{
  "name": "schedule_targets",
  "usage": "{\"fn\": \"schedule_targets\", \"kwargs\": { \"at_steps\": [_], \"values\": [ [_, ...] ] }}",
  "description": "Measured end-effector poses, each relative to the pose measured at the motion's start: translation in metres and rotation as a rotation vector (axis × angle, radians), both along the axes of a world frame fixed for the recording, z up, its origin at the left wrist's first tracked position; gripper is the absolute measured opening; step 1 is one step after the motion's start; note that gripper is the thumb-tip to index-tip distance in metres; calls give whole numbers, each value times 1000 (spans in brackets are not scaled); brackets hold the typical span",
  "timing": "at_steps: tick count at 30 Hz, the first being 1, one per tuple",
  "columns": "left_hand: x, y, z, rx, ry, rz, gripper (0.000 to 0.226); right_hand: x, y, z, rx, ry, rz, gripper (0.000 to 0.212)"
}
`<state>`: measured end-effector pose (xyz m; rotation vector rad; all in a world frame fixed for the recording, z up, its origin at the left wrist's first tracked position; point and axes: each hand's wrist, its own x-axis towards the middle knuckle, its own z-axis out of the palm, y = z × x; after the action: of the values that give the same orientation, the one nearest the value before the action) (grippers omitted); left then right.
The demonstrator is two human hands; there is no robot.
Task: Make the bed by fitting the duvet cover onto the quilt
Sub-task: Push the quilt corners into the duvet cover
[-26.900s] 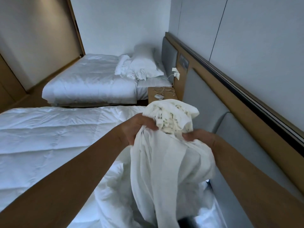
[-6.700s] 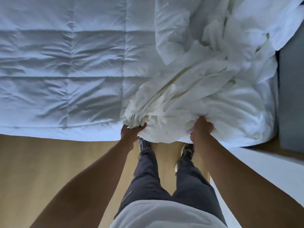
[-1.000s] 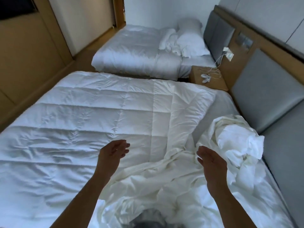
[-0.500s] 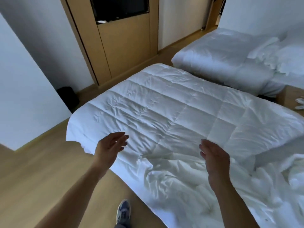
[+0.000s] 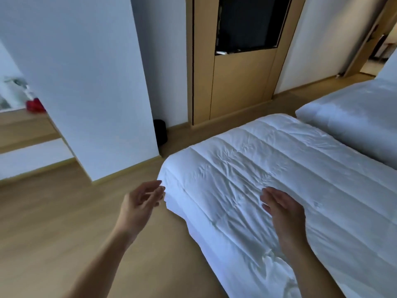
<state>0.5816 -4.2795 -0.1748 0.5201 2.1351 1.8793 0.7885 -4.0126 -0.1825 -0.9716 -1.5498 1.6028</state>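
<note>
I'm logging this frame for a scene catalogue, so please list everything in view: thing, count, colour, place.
quilt: one, white, spread over the near bed, its corner hanging at the bed's foot
second bed: one, white bedding, far right
floor: wood tone, left and bottom
wall panel: one, light wood, top centre
television: one, black screen, set in the wall panel
bin: one, black, on the floor by the white partition
white partition: one, upper left
red item: one, blurred, on a ledge at far left
left hand: empty, fingers relaxed, over the floor by the quilt corner
right hand: empty, fingers straight, above the quilt
</note>
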Motion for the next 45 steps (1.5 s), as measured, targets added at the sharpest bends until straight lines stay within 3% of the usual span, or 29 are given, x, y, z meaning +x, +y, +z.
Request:
{"fn": "schedule_targets", "kwargs": {
  "at_steps": [5,9,15,20,25,32,45],
  "values": [
    [-109,-62,2,-23,9,25,16,-118,-40,1,25,-8,48,10],
    [-181,-86,-1,7,-11,42,38,-191,-51,-1,8,2,84,11],
    [-304,-72,-8,-16,-11,43,32,-307,-19,-3,33,-21,95,11],
    [-417,-31,1,-11,5,95,29,-428,35,-9,55,-29,141,8],
    [-497,14,20,22,-17,164,39,-529,84,2,71,-30,167,10],
    [-606,88,23,1,-32,108,31,-652,132,18,45,33,196,20],
    [-880,275,23,-2,41,-237,18,-844,252,11,93,27,-155,15]
  ]
}}
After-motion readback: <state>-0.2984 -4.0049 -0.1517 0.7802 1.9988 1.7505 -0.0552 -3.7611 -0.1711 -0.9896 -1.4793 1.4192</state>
